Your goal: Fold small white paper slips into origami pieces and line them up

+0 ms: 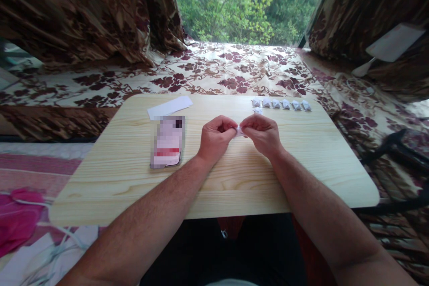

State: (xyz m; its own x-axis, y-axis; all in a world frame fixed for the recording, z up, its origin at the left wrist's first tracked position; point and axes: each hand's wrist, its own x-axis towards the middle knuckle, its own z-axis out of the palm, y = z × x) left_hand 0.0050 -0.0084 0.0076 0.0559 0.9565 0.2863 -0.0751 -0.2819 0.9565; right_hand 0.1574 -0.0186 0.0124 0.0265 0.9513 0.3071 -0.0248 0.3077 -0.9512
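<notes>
My left hand (216, 136) and my right hand (262, 133) meet over the middle of a pale wooden table (134, 187). Both pinch a small folded piece of white paper (240, 131) between their fingertips, just above the tabletop. Most of that paper is hidden by my fingers. A row of several small folded white paper shapes (281, 103) lies at the far right of the table, with one more (258, 110) just in front of the row's left end.
A phone (167, 141) lies flat left of my hands, and a white paper strip (170, 107) sits behind it. Floral cloth (217, 69) covers the surface beyond the table, under a window with curtains. A pink cloth (16, 219) lies at the lower left.
</notes>
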